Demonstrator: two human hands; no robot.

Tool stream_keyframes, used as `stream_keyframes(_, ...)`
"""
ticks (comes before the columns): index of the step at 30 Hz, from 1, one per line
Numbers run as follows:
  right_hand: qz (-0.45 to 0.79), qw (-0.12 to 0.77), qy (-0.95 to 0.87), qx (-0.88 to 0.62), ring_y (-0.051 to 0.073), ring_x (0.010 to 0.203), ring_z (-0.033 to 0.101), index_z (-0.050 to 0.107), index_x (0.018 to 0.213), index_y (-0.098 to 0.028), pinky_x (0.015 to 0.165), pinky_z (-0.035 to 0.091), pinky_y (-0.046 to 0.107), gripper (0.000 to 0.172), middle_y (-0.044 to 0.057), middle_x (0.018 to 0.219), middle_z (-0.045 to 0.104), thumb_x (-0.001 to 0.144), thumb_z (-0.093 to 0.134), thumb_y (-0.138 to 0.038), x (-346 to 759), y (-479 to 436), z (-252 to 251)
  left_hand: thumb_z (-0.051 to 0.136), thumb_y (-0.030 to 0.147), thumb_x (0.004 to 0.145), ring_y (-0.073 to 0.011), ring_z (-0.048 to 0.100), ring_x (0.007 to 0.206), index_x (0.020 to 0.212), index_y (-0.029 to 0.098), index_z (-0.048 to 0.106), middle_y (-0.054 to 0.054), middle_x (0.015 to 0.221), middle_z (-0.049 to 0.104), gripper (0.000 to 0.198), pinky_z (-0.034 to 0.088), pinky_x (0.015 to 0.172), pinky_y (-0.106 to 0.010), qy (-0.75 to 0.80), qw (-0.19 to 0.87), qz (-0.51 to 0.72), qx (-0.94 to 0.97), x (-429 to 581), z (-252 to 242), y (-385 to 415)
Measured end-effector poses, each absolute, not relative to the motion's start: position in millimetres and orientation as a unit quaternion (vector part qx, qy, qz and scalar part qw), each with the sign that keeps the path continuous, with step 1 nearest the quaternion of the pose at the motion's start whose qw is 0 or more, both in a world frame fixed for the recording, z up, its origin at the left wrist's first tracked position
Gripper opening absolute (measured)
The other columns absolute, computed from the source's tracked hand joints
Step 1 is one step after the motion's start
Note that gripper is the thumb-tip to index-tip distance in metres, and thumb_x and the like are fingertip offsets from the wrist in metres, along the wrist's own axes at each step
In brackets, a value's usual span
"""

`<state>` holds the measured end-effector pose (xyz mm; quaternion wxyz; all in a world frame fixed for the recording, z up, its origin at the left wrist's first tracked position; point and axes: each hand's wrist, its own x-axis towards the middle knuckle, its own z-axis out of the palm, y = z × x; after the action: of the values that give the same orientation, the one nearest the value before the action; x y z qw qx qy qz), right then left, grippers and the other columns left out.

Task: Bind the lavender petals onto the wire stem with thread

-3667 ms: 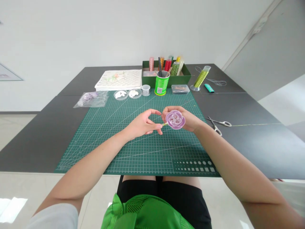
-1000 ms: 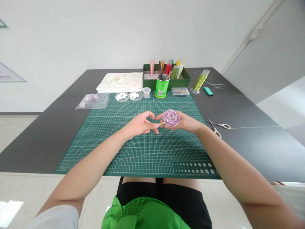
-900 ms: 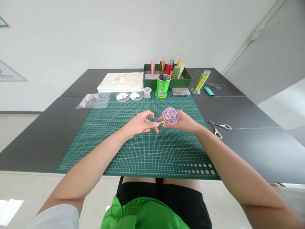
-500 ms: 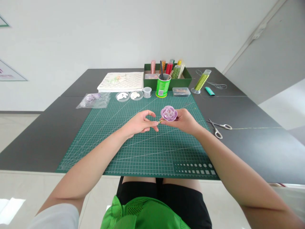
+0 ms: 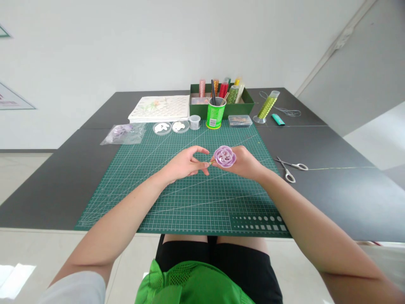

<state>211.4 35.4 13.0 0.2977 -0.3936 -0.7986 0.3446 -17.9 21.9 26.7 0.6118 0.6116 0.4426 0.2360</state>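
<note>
A lilac artificial flower [image 5: 225,156] with layered petals is held above the cutting mat, its bloom turned toward me. Its short greenish stem [image 5: 212,162] points left. At the stem's end, my left hand [image 5: 186,164] pinches with the thumb, the index finger raised and curved apart. My right hand [image 5: 246,162] is closed around the stem close to the bloom; the flower hides part of its fingers. The green gridded cutting mat [image 5: 190,202] lies under both hands.
Scissors [image 5: 289,173] lie partly spread on the right. Behind stand a green can [image 5: 215,115] of tools, a green box [image 5: 247,107] of ribbon rolls and a tilted green spool [image 5: 268,105]. Petal dishes [image 5: 162,128], a plastic bag [image 5: 122,134] and white sheets [image 5: 161,112] sit left.
The bloom has dipped slightly and rolled in my right hand, so its petals show at another angle. My left hand stays at the stem's end.
</note>
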Motion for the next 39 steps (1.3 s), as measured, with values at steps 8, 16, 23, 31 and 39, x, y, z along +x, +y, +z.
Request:
stream_keyframes(8,0.355,0.369,-0.775,-0.371,0.022,0.074,0.066,0.077,0.074,-0.022,0.071,0.053,0.037,0.041,0.007,0.078,0.073,0.08,0.076,-0.062,207.4,33.5,14.0,0.073,0.024,0.087,-0.0029,0.035,0.044,0.09,0.011,0.073,-0.008,0.077,0.075,0.014,0.019,0.04,-0.018,0.454,0.661,0.256,0.541,-13.6,27.7,23.5)
stream_keyframes(16,0.423,0.387,-0.717,-0.397,0.016,0.066,0.058,0.076,0.081,-0.02,0.063,0.048,0.031,0.036,0.001,0.069,0.066,0.075,0.083,-0.054,205.3,38.9,6.7,0.072,0.022,0.088,-0.0011,0.036,0.042,0.08,0.011,0.071,-0.008,0.077,0.075,0.013,0.019,0.038,-0.015,0.446,0.678,0.284,0.51,-12.8,26.0,22.4)
stream_keyframes(23,0.495,0.36,-0.725,-0.316,0.014,0.07,0.056,0.075,0.087,-0.02,0.065,0.045,0.028,0.024,0.001,0.076,0.065,0.083,0.078,-0.043,222.7,50.9,11.4,0.072,0.018,0.087,-0.0005,0.036,0.04,0.083,0.012,0.075,-0.006,0.073,0.073,0.008,0.019,0.036,-0.013,0.419,0.72,0.247,0.495,-16.2,26.1,25.1)
stream_keyframes(31,0.412,0.375,-0.767,-0.319,0.011,0.061,0.052,0.067,0.063,-0.017,0.057,0.043,0.025,0.032,-0.001,0.062,0.06,0.078,0.082,-0.041,214.6,41.2,19.8,0.078,0.025,0.084,-0.0011,0.039,0.042,0.087,0.012,0.078,-0.007,0.072,0.074,0.014,0.02,0.036,-0.012,0.361,0.751,0.159,0.529,-16.4,27.4,20.9)
stream_keyframes(39,0.436,0.389,-0.734,-0.346,0.016,0.066,0.063,0.074,0.067,-0.017,0.062,0.052,0.028,0.027,0.002,0.066,0.069,0.075,0.081,-0.042,202.6,36.0,12.2,0.079,0.029,0.084,-0.001,0.037,0.04,0.086,0.013,0.076,-0.006,0.07,0.074,0.017,0.019,0.035,-0.013,0.348,0.732,0.18,0.557,-16.2,31.0,18.1)
